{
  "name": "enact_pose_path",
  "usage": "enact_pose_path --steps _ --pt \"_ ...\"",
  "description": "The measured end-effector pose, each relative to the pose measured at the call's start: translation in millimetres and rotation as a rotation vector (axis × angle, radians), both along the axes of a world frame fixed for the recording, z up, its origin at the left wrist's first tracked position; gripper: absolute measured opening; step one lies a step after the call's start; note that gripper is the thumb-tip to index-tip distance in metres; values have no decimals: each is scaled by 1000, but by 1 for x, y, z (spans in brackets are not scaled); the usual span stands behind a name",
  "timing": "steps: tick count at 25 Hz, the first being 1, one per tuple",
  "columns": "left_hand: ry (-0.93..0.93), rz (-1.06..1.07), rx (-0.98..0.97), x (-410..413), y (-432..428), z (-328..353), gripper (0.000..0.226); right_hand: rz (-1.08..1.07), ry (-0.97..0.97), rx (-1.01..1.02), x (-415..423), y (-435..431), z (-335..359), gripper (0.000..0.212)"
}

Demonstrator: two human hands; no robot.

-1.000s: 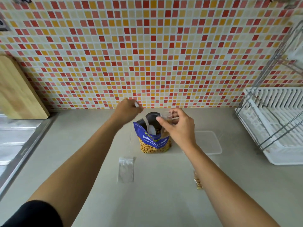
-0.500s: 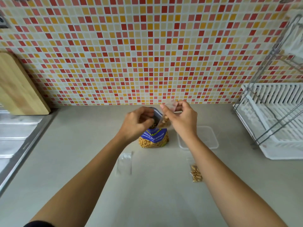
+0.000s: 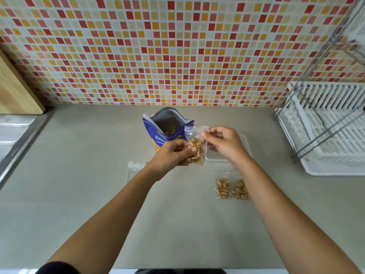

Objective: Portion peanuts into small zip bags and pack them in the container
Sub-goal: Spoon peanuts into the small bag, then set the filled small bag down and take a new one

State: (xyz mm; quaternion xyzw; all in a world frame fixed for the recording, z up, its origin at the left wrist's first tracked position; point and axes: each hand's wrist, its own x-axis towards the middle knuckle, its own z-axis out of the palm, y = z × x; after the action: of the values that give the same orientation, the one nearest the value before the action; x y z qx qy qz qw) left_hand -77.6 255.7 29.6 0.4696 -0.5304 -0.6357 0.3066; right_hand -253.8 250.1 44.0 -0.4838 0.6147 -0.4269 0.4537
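A small clear zip bag [image 3: 197, 149] partly filled with peanuts hangs between my hands in front of the open blue peanut bag [image 3: 167, 129]. My left hand [image 3: 169, 155] grips the zip bag's lower half. My right hand [image 3: 223, 143] pinches its top edge. Two filled zip bags [image 3: 232, 188] lie side by side on the counter under my right forearm. An empty zip bag [image 3: 136, 167] lies flat, partly hidden by my left wrist. The clear plastic container [image 3: 245, 147] stands behind my right hand, mostly hidden.
A white dish rack [image 3: 325, 127] with a metal frame fills the right side. A wooden cutting board [image 3: 15, 91] leans on the tiled wall at far left, above a steel sink drainboard [image 3: 13, 133]. The grey counter [image 3: 79, 175] runs to the wall.
The spoon seen a second ago in the peanut bag is gone from view. Both hands came down and nearer with the zip bag, and my left hand now grips its filled bottom.
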Motion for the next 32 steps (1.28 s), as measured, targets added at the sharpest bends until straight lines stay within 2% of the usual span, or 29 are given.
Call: enact_pose_path --steps 4,6,8,12,16,18,20,24,26,29,32 --pt "-116 12 112 -22 22 -47 8 -23 85 151 -19 17 -54 15" --pt "-208 36 151 -31 31 -75 8 -29 261 184 -28 26 -83 20" --pt "-313 76 167 -40 38 -96 10 -35 443 183 -32 34 -103 17" --pt "-542 144 75 -59 43 -115 21 -54 712 200 -28 41 -127 14" --pt "-781 83 -65 -65 45 -118 35 -17 885 137 -25 44 -136 20" --pt "-843 81 -95 -61 44 -114 42 -7 920 99 -23 45 -134 30" --pt "-824 152 -70 -46 38 -111 42 -17 928 18 -17 44 -131 34" --pt "-827 328 -127 7 26 -104 26 28 857 -202 22 37 -130 18" --pt "-850 381 -167 34 21 -101 21 87 843 -233 50 36 -133 16" --pt "-929 456 -175 78 15 -102 22 208 823 -198 93 35 -145 31" --pt "-999 519 -102 112 12 -105 34 345 833 -95 126 39 -159 55"
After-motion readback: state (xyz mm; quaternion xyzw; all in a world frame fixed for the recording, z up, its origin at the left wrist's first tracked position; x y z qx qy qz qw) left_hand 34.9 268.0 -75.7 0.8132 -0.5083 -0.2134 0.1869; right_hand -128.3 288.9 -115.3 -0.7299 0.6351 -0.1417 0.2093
